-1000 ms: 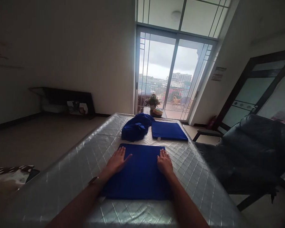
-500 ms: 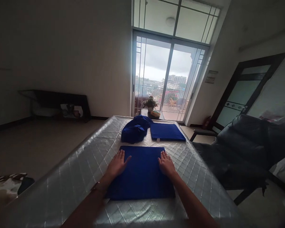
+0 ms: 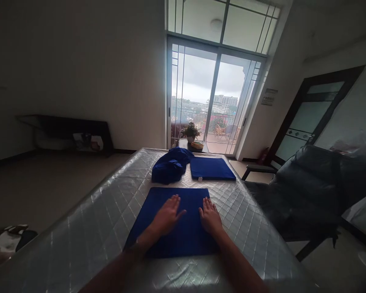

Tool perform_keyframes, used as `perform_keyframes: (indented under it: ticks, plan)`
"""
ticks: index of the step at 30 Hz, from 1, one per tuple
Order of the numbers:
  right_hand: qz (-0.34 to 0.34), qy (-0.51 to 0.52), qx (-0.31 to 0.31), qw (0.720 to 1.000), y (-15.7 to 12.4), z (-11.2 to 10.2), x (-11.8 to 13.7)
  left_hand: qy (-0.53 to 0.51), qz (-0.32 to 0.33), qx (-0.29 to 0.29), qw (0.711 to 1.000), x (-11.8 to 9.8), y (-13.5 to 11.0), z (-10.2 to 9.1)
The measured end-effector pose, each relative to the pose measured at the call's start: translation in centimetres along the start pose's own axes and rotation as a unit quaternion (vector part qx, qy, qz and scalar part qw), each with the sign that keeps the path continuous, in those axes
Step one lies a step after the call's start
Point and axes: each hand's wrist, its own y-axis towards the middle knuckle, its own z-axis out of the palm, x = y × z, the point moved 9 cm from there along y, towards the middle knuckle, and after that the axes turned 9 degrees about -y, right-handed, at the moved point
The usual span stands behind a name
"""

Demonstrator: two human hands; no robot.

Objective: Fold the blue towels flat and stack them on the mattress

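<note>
A flat blue folded cloth [image 3: 183, 240], roughly rectangular, lies in front of me on the silver quilted table cover [image 3: 103, 228]. My left hand [image 3: 168, 215] is over its middle, fingers stretched forward and thumb apart; whether it touches the cloth I cannot tell. Along the cloth's right edge rests my right hand [image 3: 210, 215], flat with fingers extended. Neither hand grips anything. Beyond the cloth, a crumpled blue cloth [image 3: 169, 167] sits at the far left, beside a second folded blue cloth [image 3: 213, 168] with a small white tag.
A black armchair [image 3: 305, 191] stands close to the table's right side. Past the far edge, a small table holds a potted plant [image 3: 190, 131] before a glass sliding door [image 3: 195, 81]. A dark low bench [image 3: 100, 134] is by the left wall.
My left hand has moved right, from the cloth's left edge to over its middle. My right hand stays at the right edge. The view has shifted slightly.
</note>
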Motion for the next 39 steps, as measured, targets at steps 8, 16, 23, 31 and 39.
perform_keyframes:
  ticks: [8,16,23,31,39]
  plan:
    - [-0.031,-0.023,0.009,0.999,-0.2,0.2,0.0,-0.094,0.051,0.067,0.992,-9.1,2.8,6.1]
    - [-0.009,-0.005,-0.005,1.0,-0.1,-0.1,0.1,0.005,-0.11,0.045,0.993,4.9,-2.0,0.2]
    - [-0.015,-0.046,-0.031,0.998,-1.4,-2.3,1.1,0.036,-0.143,0.001,0.989,11.1,-6.5,-2.2]
    - [-0.044,-0.027,0.027,0.998,-8.2,-2.3,2.3,0.046,-0.158,-0.013,0.986,10.6,-6.8,-2.8]
    - [-0.052,0.028,0.061,0.996,-10.2,-0.3,1.5,-0.022,-0.075,-0.001,0.997,4.3,-5.7,-0.8]
